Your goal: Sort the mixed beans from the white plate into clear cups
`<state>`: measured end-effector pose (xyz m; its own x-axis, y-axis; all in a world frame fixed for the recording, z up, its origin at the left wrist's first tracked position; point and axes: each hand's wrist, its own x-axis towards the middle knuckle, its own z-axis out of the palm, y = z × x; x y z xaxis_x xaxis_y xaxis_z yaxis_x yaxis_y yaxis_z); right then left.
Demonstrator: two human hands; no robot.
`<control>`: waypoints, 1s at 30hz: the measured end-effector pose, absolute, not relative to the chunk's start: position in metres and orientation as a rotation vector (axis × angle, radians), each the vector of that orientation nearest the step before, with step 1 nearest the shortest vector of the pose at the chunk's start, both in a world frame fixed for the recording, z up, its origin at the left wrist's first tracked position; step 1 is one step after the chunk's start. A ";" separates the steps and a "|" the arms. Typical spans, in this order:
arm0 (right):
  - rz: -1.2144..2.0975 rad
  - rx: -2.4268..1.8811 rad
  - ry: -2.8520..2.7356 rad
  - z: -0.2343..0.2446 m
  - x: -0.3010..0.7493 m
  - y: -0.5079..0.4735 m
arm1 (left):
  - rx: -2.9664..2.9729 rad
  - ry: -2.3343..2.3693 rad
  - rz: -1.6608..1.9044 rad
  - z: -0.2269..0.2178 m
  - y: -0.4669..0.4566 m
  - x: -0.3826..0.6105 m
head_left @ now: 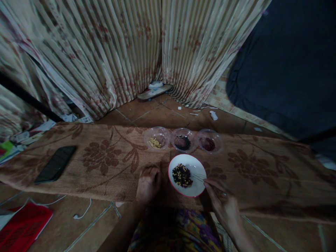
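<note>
Right hand (pixel 219 196) pinches a thin tool (pixel 198 178) over the bean plate (pixel 197 166); left hand (pixel 148 183) rests curled, holding nothing visible. A pinched bean could slip and roll off the desk (pixel 262 175).

My left hand (pixel 148 183) and my right hand (pixel 221 200) are bare, and so are the forearms behind my fingers, as far as the frame reaches. A small glint near the knuckles of my right fingers may be a ring; the light is too dim to be sure. Behind my wrists, a garment (pixel 183 231) printed in purple, yellow and green covers my lap.
</note>
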<state>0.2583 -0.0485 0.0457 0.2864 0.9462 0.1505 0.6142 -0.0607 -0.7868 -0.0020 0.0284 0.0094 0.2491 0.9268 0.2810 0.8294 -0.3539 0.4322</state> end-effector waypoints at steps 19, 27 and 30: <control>0.384 -1.727 -1.546 0.039 0.252 -0.039 | 2.317 1.650 0.713 0.006 0.028 -0.003; 0.380 -1.727 -1.551 0.042 0.252 -0.037 | 2.304 1.640 0.735 0.005 0.028 -0.003; 0.394 -1.727 -1.545 0.040 0.253 -0.036 | 2.308 1.652 0.734 0.006 0.028 -0.002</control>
